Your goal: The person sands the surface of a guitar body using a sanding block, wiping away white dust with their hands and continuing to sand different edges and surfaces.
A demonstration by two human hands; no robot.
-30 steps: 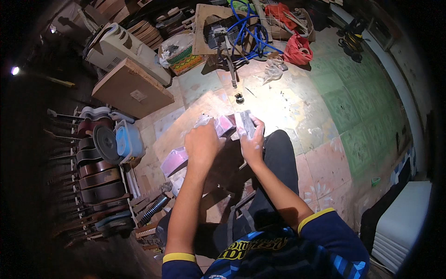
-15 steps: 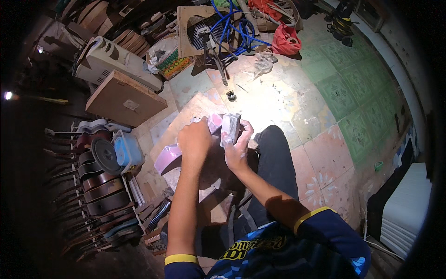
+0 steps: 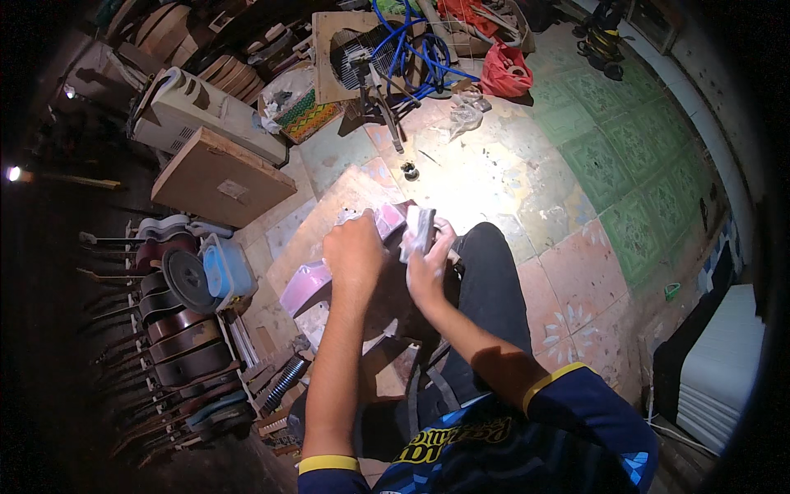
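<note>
A guitar body (image 3: pixel 306 285) with a curved pink-purple side, dusted with white powder, rests tilted in front of me by my legs. My left hand (image 3: pixel 354 247) is closed over its upper edge, and the hand hides part of that edge. In my right hand (image 3: pixel 430 267) is a grey, dusty sanding block (image 3: pixel 418 232), gripped between thumb and fingers. The block stands upright beside the right end of the body's pink side; I cannot tell whether they touch. White dust coats my right fingers.
A board (image 3: pixel 284 239) lies under the guitar body. Several guitars hang on a rack (image 3: pixel 181 329) at the left, beside a clear tub (image 3: pixel 234 267). Farther off are a wooden panel (image 3: pixel 222 177), a blue hose (image 3: pixel 403 49), a red bag (image 3: pixel 504 72) and a small black object (image 3: pixel 409 170).
The sanding block has shifted a little right and down with my right hand. My left hand and the guitar body have also moved slightly right.
</note>
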